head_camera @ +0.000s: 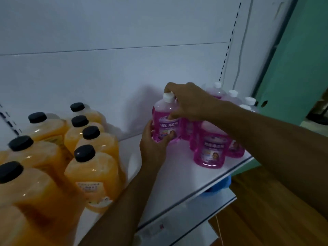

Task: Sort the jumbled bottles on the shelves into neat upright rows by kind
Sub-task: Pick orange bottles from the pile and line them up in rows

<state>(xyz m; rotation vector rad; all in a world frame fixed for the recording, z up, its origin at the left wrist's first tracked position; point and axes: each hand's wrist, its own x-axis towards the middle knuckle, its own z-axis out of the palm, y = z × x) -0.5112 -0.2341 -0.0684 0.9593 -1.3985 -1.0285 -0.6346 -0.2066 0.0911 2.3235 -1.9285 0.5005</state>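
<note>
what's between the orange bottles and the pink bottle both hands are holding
Only bare white shelf and the left forearm crossing it, between the orange bottles and the held pink bottle, in the head view.

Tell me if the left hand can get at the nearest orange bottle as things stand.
Probably not yet: the left hand grips the pink bottle. Once freed, bare shelf leads to the orange bottle.

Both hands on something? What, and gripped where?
Yes, one pink bottle. The left hand grips its lower body near the base; the right hand holds it at the neck and shoulder, fingers behind the white cap.
</note>
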